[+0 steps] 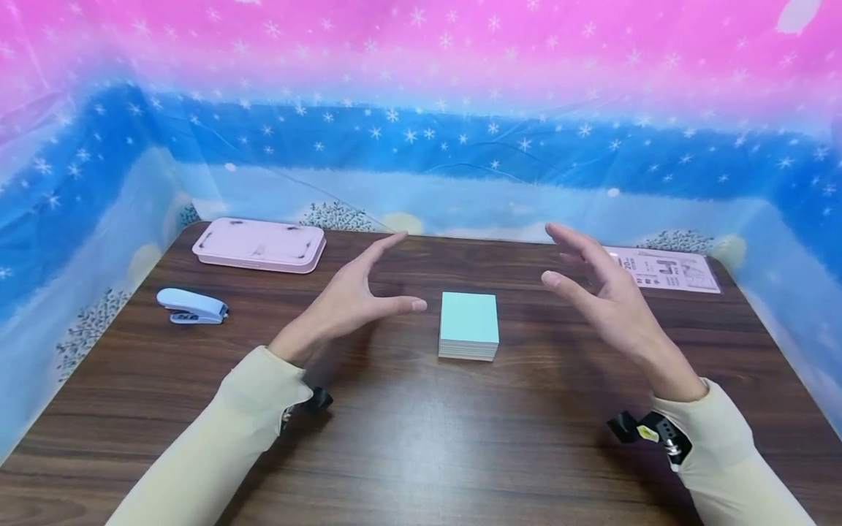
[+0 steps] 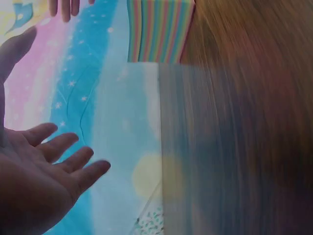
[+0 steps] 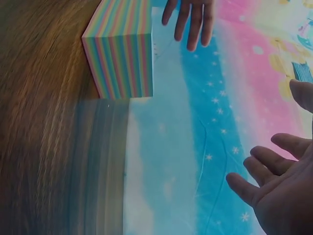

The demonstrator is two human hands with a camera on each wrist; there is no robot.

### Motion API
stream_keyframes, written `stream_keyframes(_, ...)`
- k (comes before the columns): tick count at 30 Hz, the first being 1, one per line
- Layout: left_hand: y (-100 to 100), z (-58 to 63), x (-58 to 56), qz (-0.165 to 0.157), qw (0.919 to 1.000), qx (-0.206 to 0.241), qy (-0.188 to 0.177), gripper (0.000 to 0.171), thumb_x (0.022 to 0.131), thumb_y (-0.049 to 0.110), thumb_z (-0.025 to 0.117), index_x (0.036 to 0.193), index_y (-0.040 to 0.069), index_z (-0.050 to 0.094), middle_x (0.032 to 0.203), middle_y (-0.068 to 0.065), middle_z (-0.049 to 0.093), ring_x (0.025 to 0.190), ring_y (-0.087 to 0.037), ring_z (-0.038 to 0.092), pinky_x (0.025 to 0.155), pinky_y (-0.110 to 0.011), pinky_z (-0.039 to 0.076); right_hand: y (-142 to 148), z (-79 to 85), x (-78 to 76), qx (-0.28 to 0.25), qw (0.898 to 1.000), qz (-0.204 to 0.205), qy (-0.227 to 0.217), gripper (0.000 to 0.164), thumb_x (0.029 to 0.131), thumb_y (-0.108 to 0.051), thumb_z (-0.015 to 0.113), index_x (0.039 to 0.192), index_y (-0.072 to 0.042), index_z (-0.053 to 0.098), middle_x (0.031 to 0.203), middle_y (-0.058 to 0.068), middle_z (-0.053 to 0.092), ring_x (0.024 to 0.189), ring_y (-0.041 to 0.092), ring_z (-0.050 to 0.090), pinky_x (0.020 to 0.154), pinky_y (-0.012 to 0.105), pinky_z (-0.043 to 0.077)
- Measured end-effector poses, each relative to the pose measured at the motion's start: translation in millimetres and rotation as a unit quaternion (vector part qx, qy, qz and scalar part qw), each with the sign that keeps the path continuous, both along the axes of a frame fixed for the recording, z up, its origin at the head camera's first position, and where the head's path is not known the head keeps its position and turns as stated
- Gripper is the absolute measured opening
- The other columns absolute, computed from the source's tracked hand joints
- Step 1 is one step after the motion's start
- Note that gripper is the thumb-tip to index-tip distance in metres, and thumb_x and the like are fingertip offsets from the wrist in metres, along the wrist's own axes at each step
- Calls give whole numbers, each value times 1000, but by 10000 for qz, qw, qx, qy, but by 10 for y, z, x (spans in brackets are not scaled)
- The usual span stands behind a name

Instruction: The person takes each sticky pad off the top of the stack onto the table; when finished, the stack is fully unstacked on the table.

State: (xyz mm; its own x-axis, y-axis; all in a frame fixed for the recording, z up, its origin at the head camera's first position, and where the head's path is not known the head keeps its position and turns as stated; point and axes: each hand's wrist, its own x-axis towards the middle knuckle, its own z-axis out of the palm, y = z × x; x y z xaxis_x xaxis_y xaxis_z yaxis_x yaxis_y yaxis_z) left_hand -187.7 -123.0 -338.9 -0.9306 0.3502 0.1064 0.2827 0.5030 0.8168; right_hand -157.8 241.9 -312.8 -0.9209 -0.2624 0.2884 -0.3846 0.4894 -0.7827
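Note:
A square block of note paper (image 1: 469,318) with a mint-green top sits on the dark wooden table (image 1: 421,438). Its sides show pastel stripes in the left wrist view, where the paper block (image 2: 160,32) is cut off at the top, and in the right wrist view, where the same block (image 3: 120,54) stands at upper left. To the left of it my left hand (image 1: 345,299) hovers with fingers and thumb spread. On the other side my right hand (image 1: 612,296) is raised likewise, thumb apart from the fingers. Neither hand touches the block, and both palms face inward.
A pink pencil case (image 1: 259,245) lies at the back left of the table. Nearer on the left is a light-blue stapler (image 1: 193,305). At the back right, behind my right hand, lies a printed pink sheet or packet (image 1: 677,270). A snowflake-patterned cloth (image 1: 408,139) walls the table.

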Motion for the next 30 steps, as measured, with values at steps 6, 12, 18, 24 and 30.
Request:
stream_keyframes(6,58,-45,-28,-360,9988,335,-68,102,80,44,93,165,32,39,166,7,41,155,-24,32,125,-58,26,-53,15,-21,-164,9993,127,297,59,104,-18,72,159,-26,51,161,-8,48,143,23,50,106,19,48)
stream_keyframes(12,113,-108,-35,-585,9958,677,-200,93,81,34,94,160,22,47,156,6,53,149,-18,39,124,-51,29,-99,17,-54,-353,9982,335,349,57,102,-11,74,155,-20,56,157,-3,53,141,23,53,106,22,50)
stream_keyframes(18,185,-195,-31,-750,9849,1365,-750,90,83,18,93,160,13,46,152,0,58,145,-27,48,121,-44,39,-125,-36,-77,-358,9983,432,132,57,101,-14,76,154,-19,57,153,2,58,139,23,55,104,23,52)
stream_keyframes(24,215,-266,-27,-918,9702,1924,-1156,86,85,6,89,160,8,45,155,-6,55,148,-33,45,119,-36,42,-114,-131,-108,-602,9970,446,-180,56,101,-15,76,153,-17,58,148,5,61,130,20,63,97,25,57)
stream_keyframes(30,208,-325,-30,-922,9667,1989,-1318,84,85,2,88,158,2,45,159,-15,49,149,-35,43,120,-42,41,-124,-214,-137,-705,9953,600,-298,56,100,-13,77,153,-15,58,148,5,62,127,22,65,100,26,56)
